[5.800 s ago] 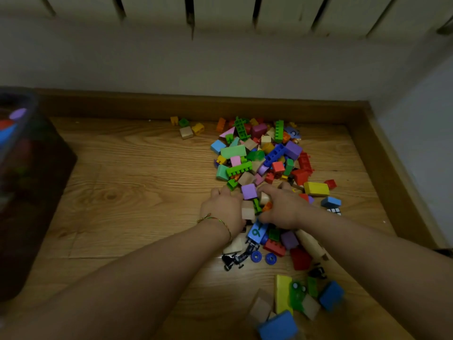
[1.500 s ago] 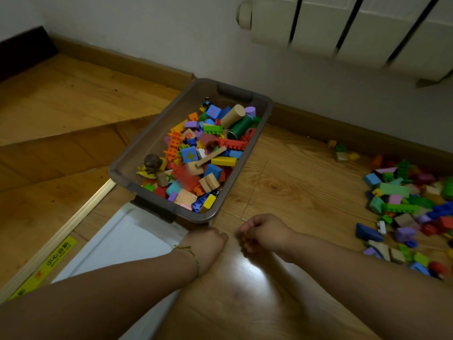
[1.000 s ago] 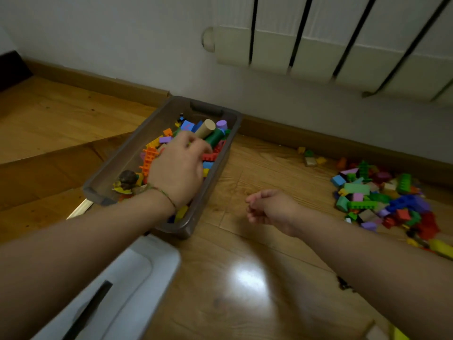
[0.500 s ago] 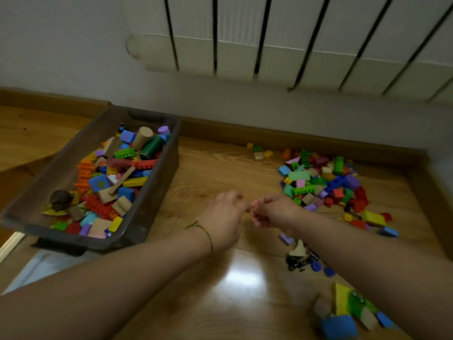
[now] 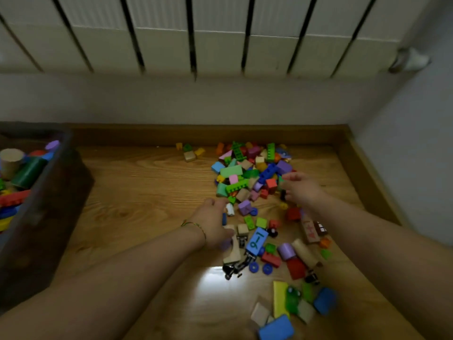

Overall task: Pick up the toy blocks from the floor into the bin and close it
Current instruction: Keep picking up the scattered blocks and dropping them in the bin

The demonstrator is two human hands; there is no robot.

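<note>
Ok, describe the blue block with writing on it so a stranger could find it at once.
Below the radiator, a pile of toy blocks spreads over the wooden floor. At the pile's near side, just right of the left hand, lies a flat blue block. Green figures reading 9-1 set it apart from the plain blocks around it.

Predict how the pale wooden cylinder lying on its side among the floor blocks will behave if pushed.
The pale wooden cylinder lies on its round side on the glossy wooden floor, so it would probably roll. A lilac cylinder beside it may block that. It looks solid, so likely stiff.
</note>
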